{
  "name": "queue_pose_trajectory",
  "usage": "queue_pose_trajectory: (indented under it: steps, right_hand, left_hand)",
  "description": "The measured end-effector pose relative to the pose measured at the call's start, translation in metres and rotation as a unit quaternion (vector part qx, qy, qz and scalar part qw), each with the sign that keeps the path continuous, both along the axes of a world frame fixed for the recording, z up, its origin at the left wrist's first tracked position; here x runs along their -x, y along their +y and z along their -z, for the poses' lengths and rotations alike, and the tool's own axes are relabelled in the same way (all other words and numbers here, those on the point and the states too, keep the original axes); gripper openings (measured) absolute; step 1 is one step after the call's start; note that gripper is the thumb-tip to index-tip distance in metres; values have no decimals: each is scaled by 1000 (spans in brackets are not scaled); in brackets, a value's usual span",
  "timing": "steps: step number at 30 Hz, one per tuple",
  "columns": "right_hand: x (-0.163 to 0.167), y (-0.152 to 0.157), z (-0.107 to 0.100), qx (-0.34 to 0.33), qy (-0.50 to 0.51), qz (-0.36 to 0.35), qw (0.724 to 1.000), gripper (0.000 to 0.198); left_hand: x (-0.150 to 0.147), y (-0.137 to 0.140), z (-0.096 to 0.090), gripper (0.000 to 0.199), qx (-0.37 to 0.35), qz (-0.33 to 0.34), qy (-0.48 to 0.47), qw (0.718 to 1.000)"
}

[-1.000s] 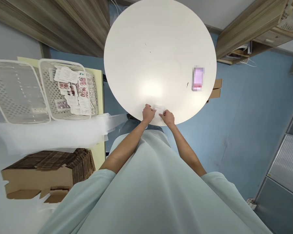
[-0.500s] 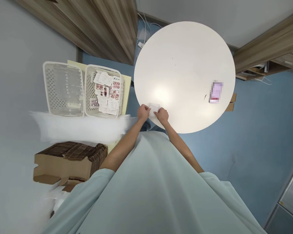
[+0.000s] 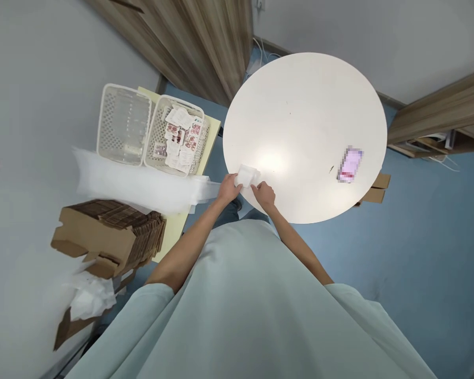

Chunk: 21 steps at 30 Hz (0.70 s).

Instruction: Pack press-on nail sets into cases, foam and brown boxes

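Note:
A small, folded white foam sheet (image 3: 245, 176) lies at the near left edge of the round white table (image 3: 308, 105). My left hand (image 3: 228, 188) grips its left side between thumb and fingers. With fingers curled and the thumb pointing inward, my right hand (image 3: 264, 195) pinches the lower right edge. The right edge of the sheet looks loose and slightly blurred. Whether anything lies inside the folds cannot be made out.
Left of the table, a white basket (image 3: 153, 138) holds several red-and-white blister packs, beside another plastic basket (image 3: 101, 126). White foam sheets (image 3: 142, 192) lie in front, near stacked folded cardboard boxes (image 3: 98, 231). A pixelated purple item (image 3: 351, 164) rests on the table's right.
The view has shifted and turned a little. The foam sheet shows more of its surface above my fingers, and my right hand sits slightly lower and farther from my left.

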State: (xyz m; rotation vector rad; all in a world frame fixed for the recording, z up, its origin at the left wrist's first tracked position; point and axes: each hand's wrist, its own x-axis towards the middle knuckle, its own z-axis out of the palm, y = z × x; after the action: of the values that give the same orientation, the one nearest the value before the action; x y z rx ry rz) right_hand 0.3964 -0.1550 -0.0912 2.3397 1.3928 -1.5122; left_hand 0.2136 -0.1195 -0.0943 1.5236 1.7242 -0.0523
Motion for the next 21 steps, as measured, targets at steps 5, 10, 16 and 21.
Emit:
queue_pose_trajectory:
  steps: [5, 10, 16, 21]
  right_hand:
    - [-25, -35, -10, -24, 38, 10, 999, 24]
    - [-23, -63, -26, -44, 105, 44, 993, 22]
    - [14, -86, -54, -94, 131, 67, 985, 18]
    - [67, -105, -88, -122, 124, 48, 984, 19]
  left_hand:
    - [9, -52, -24, 57, 9, -29, -37, 999]
    - [18, -84, -43, 46, 18, -39, -62, 997]
    - [52, -107, -67, 43, -37, -57, -124, 990]
    - [110, -137, -100, 45, -96, -81, -191, 974]
